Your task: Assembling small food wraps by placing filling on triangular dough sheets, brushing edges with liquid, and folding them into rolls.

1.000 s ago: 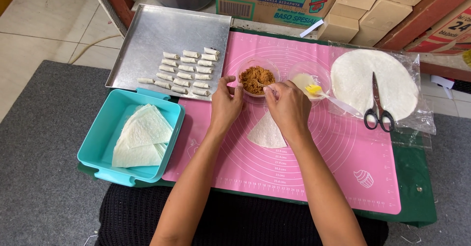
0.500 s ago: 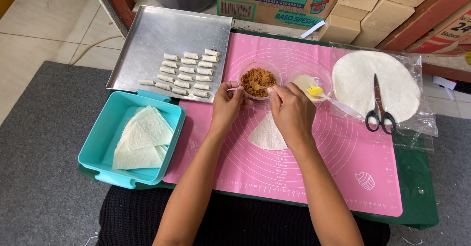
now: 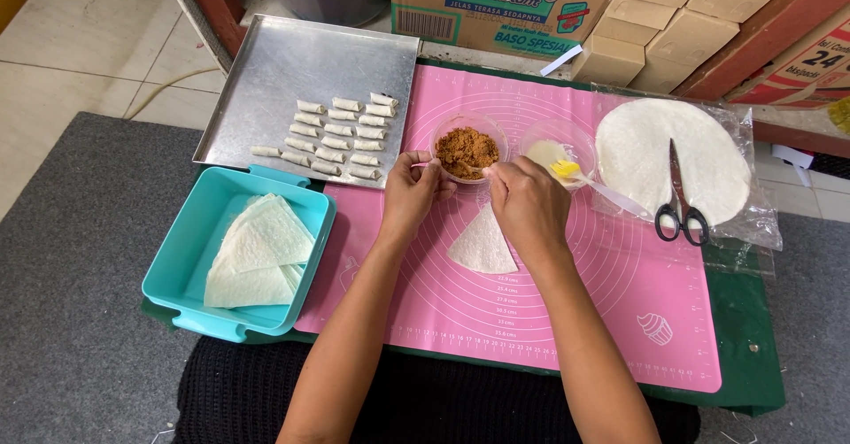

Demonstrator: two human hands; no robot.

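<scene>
Now both hands (image 3: 416, 194) (image 3: 529, 207) have closed in on the filling bowl (image 3: 467, 147).

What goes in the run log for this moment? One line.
left hand: steadying filling bowl | right hand: at bowl rim | wrapper wedge: flat on pink mat

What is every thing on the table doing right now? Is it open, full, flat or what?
Round clear bowl of brown filling: nearly full, both hands at it.
Left hand: touching the bowl's side.
Right hand: fingers pinched at the bowl's rim.
Triangular white wrapper: flat on the pink mat, unfilled.
Square metal tray: holds rows of rolled pieces.
Teal plastic box: open, stacked wrappers inside.
Black-handled scissors: closed, on round wrappers.
</scene>
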